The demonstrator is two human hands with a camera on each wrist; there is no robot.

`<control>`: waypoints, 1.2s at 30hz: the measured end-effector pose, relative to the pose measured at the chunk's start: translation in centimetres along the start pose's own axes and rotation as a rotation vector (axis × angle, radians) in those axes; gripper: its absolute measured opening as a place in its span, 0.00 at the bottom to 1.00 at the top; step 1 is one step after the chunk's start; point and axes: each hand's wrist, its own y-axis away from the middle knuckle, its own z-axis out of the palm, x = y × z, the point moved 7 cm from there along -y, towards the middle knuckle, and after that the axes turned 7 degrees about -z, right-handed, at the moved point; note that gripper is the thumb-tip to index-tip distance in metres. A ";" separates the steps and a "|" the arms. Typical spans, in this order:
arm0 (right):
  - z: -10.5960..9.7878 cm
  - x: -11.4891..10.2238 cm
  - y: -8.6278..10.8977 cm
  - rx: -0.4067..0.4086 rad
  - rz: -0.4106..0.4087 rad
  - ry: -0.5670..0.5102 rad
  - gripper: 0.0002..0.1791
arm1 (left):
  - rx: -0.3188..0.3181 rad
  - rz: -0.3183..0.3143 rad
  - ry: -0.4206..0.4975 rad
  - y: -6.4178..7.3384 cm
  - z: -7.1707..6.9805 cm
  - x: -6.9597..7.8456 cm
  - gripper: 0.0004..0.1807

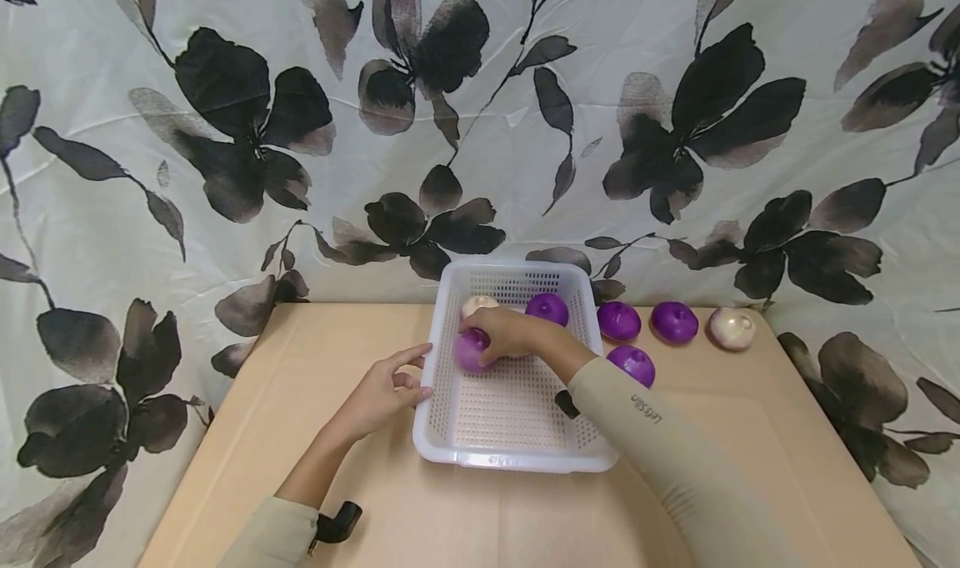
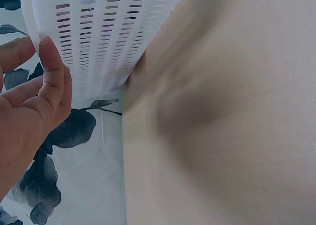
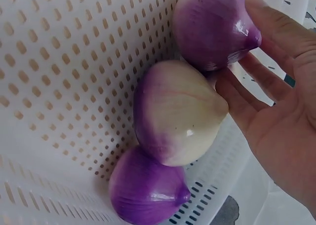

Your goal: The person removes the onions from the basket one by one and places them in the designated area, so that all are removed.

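Note:
Inside the white perforated plastic basket [image 1: 517, 459], my right hand [image 1: 506, 332] holds a purple onion [image 1: 472, 351] near the left wall. In the right wrist view, the thumb of the right hand [image 3: 281, 82] touches that onion [image 3: 212, 27] while the fingers reach behind it. A white onion with purple patches [image 3: 180, 114] lies beside it, close to the fingers. Another purple onion [image 1: 547, 308] sits in the basket's far right part. My left hand [image 1: 386, 391] pinches the basket's left rim between thumb and fingers; the left wrist view shows this hand [image 2: 42, 92] at the rim.
Right of the basket on the wooden table [image 1: 750, 451] lie purple onions [image 1: 618, 321], [image 1: 674, 323], [image 1: 633, 364] and a white onion [image 1: 732, 329]. My right forearm partly covers the nearest one. A floral cloth [image 1: 525, 159] hangs behind the table.

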 end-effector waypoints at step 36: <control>1.9 -0.8 0.7 -0.044 0.000 -0.097 0.43 | -0.004 0.024 -0.010 0.3 0.1 0.0 0.39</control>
